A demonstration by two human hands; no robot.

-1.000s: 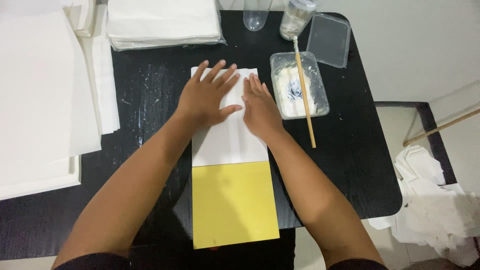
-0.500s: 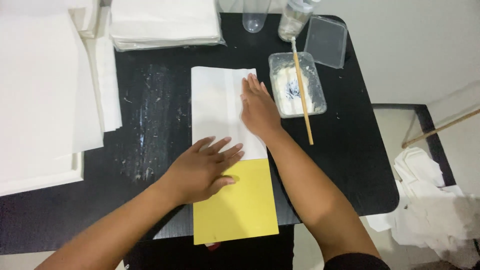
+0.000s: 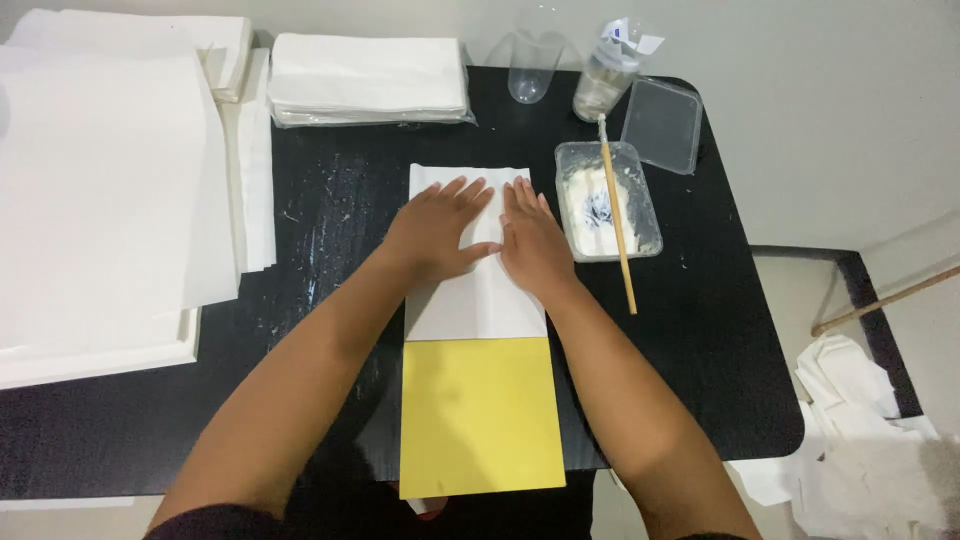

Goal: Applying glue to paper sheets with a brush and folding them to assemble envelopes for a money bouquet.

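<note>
A yellow sheet [image 3: 480,415] lies nearest, just below both hands. The left hand [image 3: 437,230] and right hand [image 3: 531,243] press flat, fingers spread, grasping nothing, on the white folded paper [image 3: 470,300]. Just right sits a clear paste tub [image 3: 607,200] with a stick [image 3: 616,215]; beyond, a wrapped white paper stack [image 3: 368,80].

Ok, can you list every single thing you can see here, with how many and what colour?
white sheet: 1, white, middle of the table, under both hands
yellow sheet: 1, yellow, near table edge, touching the white sheet
table: 1, black, smeared
paste tub: 1, clear, right of the white sheet
stick: 1, wooden, lying across the paste tub
lid: 1, clear, far right
cup: 1, clear, far edge
bottle: 1, clear, beside the cup
paper stacks: several, white, far and left
left hand: flat on the white sheet
right hand: flat on the white sheet
</note>
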